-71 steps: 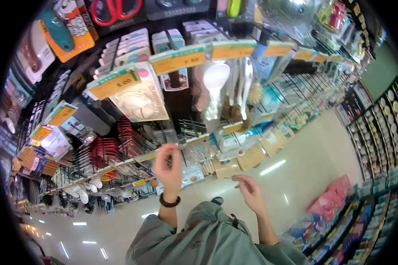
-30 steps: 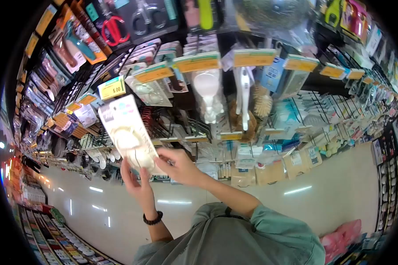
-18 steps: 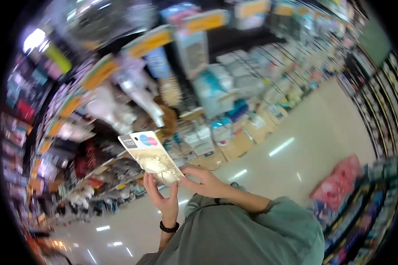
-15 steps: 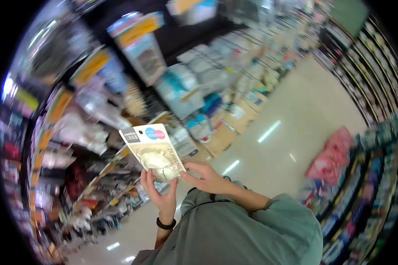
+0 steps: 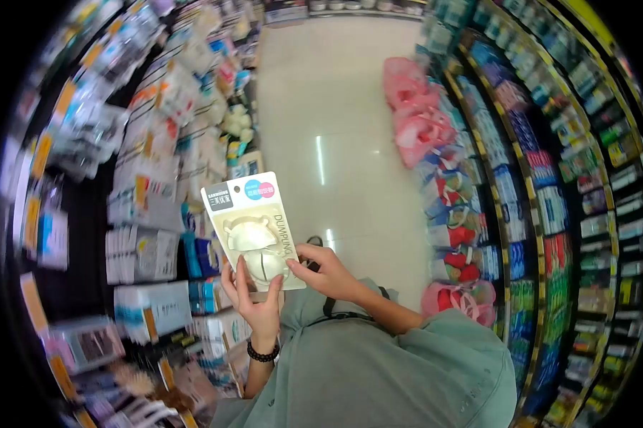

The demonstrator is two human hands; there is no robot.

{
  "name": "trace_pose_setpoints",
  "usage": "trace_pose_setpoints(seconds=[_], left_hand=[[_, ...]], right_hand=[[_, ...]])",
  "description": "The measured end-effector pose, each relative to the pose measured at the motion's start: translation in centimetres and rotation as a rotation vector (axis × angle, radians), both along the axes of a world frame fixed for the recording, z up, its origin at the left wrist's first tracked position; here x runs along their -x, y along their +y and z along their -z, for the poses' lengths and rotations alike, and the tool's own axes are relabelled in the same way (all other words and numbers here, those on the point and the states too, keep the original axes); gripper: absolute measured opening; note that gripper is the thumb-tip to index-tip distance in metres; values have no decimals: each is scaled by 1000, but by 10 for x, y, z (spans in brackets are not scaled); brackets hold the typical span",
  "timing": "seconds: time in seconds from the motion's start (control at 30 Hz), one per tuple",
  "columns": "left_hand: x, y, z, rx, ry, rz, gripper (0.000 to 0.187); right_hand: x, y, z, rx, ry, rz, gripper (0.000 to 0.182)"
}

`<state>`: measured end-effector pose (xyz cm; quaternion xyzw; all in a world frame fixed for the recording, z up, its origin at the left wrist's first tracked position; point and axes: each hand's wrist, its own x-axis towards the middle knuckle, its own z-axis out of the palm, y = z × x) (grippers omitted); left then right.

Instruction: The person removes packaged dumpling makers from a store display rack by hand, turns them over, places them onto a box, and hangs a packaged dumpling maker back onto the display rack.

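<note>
A packaged dumpling mould (image 5: 254, 235) is in front of me, cream-coloured plastic on a white hanging card printed "DUMPLING". My left hand (image 5: 254, 303), with a dark beaded bracelet at the wrist, grips the pack's lower edge, thumb and fingers on its front. At the lower right edge, my right hand (image 5: 325, 271) pinches the card with its thumb in front; its other fingers are partly hidden behind. The card tilts slightly and its printed front faces me.
Shelves of hanging packaged goods (image 5: 143, 250) line the left side. On the right stand racks of small packs (image 5: 543, 214), with pink bags (image 5: 414, 107) hanging at their aisle edge. A pale shiny floor (image 5: 336, 93) runs between them.
My view has swung round, so the aisle now runs straight ahead and the pink bags appear higher up. Both hands still hold the pack, which looks more upright and sharper.
</note>
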<state>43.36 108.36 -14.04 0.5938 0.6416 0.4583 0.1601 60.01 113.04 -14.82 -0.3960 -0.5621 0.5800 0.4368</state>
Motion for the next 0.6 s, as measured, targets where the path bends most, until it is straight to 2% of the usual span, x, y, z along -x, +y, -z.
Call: trace_pose_setpoints(seconds=[0.17,0.37,0.47,0.57,0.6], left_hand=[[-28,95,19,12,4,190,72],[-50,232,32,81,-4,212,70],[-64,307,32,141,-80,222,71],[-78,375,42,97,-33,290,71],[-87,395,36,97,-48,306,72]], right_hand=[[-41,67,15,10,-48,151,22],[-66,200,9,19,-148,176,25],[-85,273,31,1,-212,155,25],[-103,332,27,-38,-164,207,25],[-108,346,19,69,-127,247,24]])
